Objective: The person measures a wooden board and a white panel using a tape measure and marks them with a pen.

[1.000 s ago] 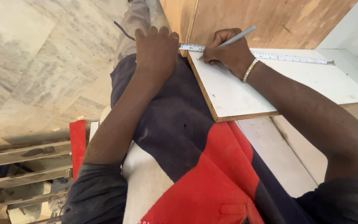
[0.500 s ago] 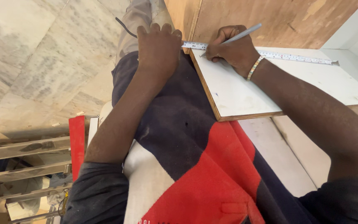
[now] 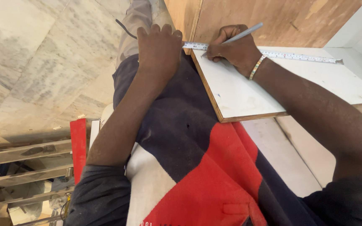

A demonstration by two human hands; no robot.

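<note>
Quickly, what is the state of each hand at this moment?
Left hand: closed, pressing the tape measure end at the board edge.
Right hand: closed, holding a pencil.

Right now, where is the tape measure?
In the head view, the tape measure lies along the white board's far edge, between the left hand and right hand.

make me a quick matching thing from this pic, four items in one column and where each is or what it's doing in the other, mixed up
Items:
1. left hand
2. right hand
3. tape measure
4. white board

States:
a. stretched flat along the board's far edge
b. lying under the tape, brown edge showing
c. gripping a grey pencil
d. pressing the tape's end beside the board's corner

Pairs: 1-d, 2-c, 3-a, 4-b
</note>
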